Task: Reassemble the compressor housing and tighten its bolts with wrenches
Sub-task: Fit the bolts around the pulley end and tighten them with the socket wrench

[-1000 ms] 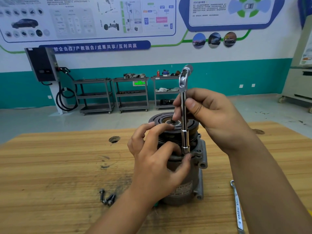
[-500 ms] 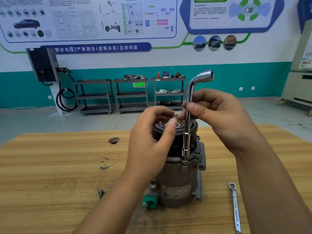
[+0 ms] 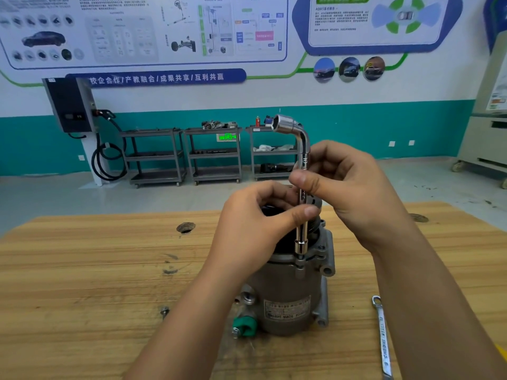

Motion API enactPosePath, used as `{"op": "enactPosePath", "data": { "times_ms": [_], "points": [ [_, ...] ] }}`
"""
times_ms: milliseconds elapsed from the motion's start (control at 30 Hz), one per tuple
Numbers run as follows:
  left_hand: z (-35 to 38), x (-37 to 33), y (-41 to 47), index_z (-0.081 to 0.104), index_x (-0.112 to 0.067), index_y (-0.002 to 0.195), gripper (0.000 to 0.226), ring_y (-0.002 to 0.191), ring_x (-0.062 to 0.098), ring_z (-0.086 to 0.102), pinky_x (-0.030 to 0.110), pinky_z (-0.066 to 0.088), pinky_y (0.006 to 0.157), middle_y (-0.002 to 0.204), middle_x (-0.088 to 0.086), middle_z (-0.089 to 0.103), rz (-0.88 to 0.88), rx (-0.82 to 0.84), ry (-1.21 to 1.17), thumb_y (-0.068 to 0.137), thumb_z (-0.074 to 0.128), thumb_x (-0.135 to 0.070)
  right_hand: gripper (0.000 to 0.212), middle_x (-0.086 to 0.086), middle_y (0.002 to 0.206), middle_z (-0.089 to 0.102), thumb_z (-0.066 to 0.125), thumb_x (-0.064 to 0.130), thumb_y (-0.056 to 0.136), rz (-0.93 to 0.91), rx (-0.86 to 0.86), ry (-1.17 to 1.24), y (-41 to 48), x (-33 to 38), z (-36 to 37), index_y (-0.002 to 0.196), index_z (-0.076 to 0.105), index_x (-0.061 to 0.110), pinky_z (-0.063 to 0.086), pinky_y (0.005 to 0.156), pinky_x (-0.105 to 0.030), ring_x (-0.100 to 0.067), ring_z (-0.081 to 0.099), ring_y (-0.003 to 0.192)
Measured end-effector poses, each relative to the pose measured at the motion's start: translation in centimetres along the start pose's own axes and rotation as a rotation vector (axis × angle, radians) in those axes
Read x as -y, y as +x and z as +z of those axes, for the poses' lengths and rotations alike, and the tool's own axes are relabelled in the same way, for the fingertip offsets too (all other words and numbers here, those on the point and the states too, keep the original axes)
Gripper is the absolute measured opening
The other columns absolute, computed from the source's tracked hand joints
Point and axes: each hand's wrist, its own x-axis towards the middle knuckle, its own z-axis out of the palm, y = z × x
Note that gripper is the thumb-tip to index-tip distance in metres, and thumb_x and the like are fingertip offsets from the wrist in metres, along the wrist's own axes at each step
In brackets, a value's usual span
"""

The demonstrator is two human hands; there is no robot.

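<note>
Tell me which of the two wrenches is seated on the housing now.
The L-shaped socket wrench: upright, its socket on the compressor housing, pinched by left hand and right hand. The flat spanner lies on the table, untouched.

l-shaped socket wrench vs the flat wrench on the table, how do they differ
The L-shaped socket wrench stands upright on the compressor; the flat wrench lies on the table. The right hand and left hand hold the socket wrench; the flat wrench is untouched. The socket wrench is bent; the flat wrench straight. Both are shiny metal.
</note>
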Motion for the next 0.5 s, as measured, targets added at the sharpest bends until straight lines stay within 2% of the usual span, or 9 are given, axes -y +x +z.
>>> {"op": "enactPosePath", "data": {
  "times_ms": [67, 133, 200, 267, 367, 500],
  "points": [
    [-0.1, 0.0, 0.0, 0.066, -0.029, 0.068, 0.012, 0.067, -0.004, 0.062, 0.013, 0.047, 0.064, 0.069, -0.013, 0.068, -0.004, 0.021, -0.018, 0.069, 0.077, -0.031, 0.018, 0.01, 0.068, 0.063, 0.073, 0.034, 0.071, 0.01, 0.021, -0.029, 0.0, 0.1, -0.1, 0.08, 0.063, 0.022, 0.05, 0.066, -0.017, -0.002, 0.06, 0.07],
    [-0.2, 0.0, 0.0, 0.067, -0.028, 0.067, 0.01, 0.068, 0.0, 0.064, 0.019, 0.05, 0.068, 0.071, -0.01, 0.07, -0.023, 0.031, -0.065, 0.071, 0.077, -0.026, 0.012, 0.012, 0.073, 0.063, 0.061, 0.031, 0.082, 0.032, 0.108, -0.051, -0.1, 0.2, -0.2, 0.087, 0.065, 0.02, 0.047, 0.068, -0.014, 0.001, 0.06, 0.075],
    [-0.3, 0.1, 0.1, 0.069, -0.026, 0.068, 0.01, 0.071, 0.006, 0.066, 0.025, 0.052, 0.071, 0.073, -0.006, 0.071, -0.041, 0.032, -0.078, 0.074, 0.076, -0.023, 0.015, 0.014, 0.079, 0.065, 0.051, 0.023, 0.086, 0.05, 0.185, -0.044, -0.2, 0.2, -0.5, 0.091, 0.065, 0.024, 0.046, 0.071, -0.01, 0.002, 0.061, 0.081],
    [-0.4, 0.1, 0.1, 0.071, -0.024, 0.073, 0.006, 0.075, 0.008, 0.068, 0.03, 0.054, 0.075, 0.076, -0.003, 0.072, -0.052, 0.045, -0.078, 0.077, 0.073, -0.02, 0.021, 0.01, 0.086, 0.068, 0.05, 0.012, 0.09, 0.05, 0.212, -0.029, -0.2, 0.2, -0.8, 0.095, 0.065, 0.024, 0.047, 0.075, -0.012, -0.001, 0.063, 0.087],
    [-0.5, 0.1, 0.1, 0.074, -0.024, 0.082, 0.012, 0.082, 0.007, 0.068, 0.035, 0.053, 0.085, 0.082, -0.006, 0.074, -0.055, 0.086, -0.074, 0.083, 0.067, -0.014, 0.025, 0.003, 0.087, 0.071, 0.051, 0.002, 0.09, 0.051, 0.202, 0.014, -0.2, 0.2, -1.0, 0.096, 0.065, 0.021, 0.05, 0.075, -0.016, -0.006, 0.066, 0.088],
    [-0.7, -0.1, 0.1, 0.073, -0.026, 0.091, 0.018, 0.091, 0.007, 0.068, 0.037, 0.051, 0.091, 0.091, -0.006, 0.075, -0.051, 0.144, -0.09, 0.086, 0.064, -0.012, 0.016, 0.002, 0.082, 0.074, 0.058, 0.007, 0.085, 0.063, 0.164, 0.052, -0.2, 0.1, -1.1, 0.096, 0.064, 0.016, 0.051, 0.074, -0.016, -0.01, 0.069, 0.083]
  ]
}}
